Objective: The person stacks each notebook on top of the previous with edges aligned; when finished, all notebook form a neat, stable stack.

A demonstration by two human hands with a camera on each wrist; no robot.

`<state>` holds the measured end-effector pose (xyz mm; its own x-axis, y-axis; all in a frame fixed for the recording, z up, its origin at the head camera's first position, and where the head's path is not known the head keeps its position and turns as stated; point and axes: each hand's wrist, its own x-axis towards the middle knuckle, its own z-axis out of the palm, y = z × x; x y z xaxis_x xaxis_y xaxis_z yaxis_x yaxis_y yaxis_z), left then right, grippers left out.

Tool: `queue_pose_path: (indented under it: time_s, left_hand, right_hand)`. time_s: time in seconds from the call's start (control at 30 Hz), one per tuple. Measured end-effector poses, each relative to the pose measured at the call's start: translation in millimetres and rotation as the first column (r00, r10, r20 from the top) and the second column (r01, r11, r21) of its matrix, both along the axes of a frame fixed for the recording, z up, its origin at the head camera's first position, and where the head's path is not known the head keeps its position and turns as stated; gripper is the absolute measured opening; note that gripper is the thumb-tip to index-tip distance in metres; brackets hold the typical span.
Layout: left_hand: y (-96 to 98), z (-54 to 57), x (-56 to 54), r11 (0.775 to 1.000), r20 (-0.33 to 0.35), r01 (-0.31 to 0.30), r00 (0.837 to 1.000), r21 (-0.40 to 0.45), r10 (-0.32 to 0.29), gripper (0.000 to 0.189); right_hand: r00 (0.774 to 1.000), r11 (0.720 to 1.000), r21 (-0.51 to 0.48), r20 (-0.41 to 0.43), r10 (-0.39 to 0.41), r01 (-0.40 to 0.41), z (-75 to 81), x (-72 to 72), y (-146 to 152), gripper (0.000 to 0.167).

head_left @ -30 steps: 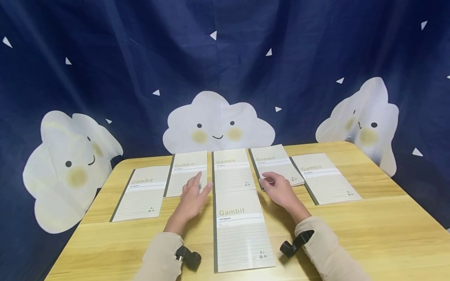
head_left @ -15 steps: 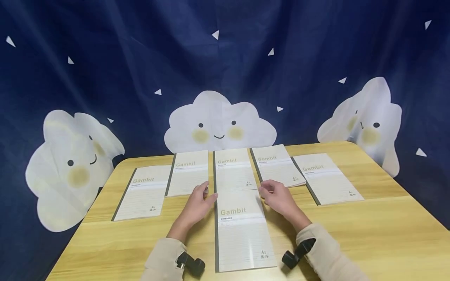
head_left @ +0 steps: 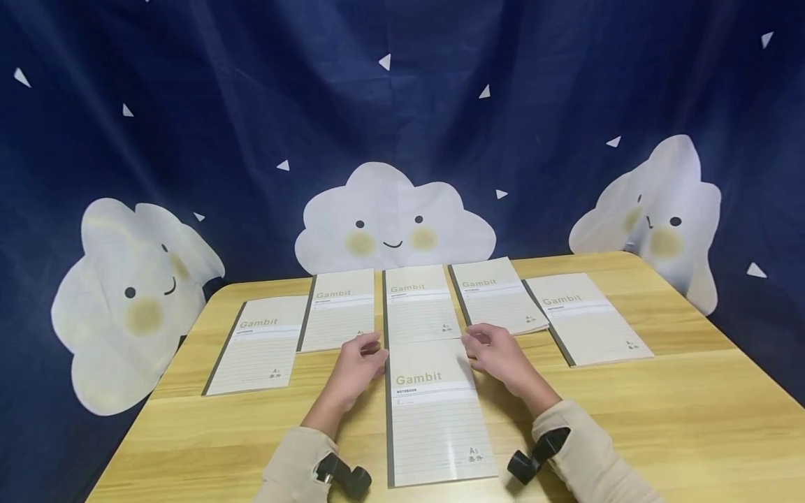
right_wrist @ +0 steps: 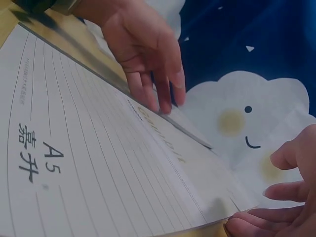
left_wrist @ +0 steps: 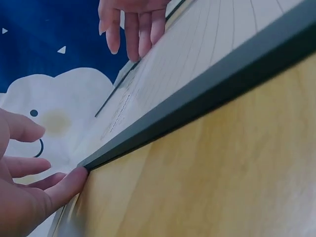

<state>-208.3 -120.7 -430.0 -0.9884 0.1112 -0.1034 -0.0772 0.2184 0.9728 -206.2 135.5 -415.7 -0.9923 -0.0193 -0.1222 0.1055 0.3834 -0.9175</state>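
Where we start at the left edge of the table (head_left: 692, 426), a leftmost notebook (head_left: 254, 349) lies flat, and just beside it rests a second notebook (head_left: 339, 304), its lower corner near the left hand (head_left: 357, 367). We see that hand's fingers loosely bent and apart, pinching nothing; in the left wrist view the thumb touches the dark, straight spine (left_wrist: 197, 98) by the far corner of the front notebook (head_left: 434, 426).

That front notebook lies flat between the two hands, nearest us, its long axis running away from us, so the hands flank its far end, and neither seems to us clearly nearer. Its cover is thin cream card, smooth enough to catch a glossy streak of light, with ruled lines and gold lettering. Beyond its top edge lies the middle notebook (head_left: 420, 304); we cannot tell whether they overlap or only meet.

Over at the right edge, the right hand (head_left: 499, 356) is softly curved, fingertips beside the cover, not visibly pinching it. Past it a fourth notebook (head_left: 497, 297) sits tilted, its corner against a rightmost notebook (head_left: 591, 321), all on pale, yellow-grained, wood-look board
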Motion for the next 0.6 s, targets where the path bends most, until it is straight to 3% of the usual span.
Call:
queue_pose_path:
  time_s: [0.37,0.6]
  left_hand:
    - [-2.6,-1.6,0.5,0.995,0.042,-0.057,0.998,0.083,0.054,0.040]
    - [1.4,-0.8,1.7,0.996,0.045,-0.040,0.998,0.081,0.036,0.041]
  right_hand:
    - [1.000,1.000,-0.013,0.008,-0.004,0.004,2.1,-0.1,-0.8,0.042]
    - [1.000,1.000,-0.017,0.014,-0.005,0.005,3.3,0.8,1.0,0.042]
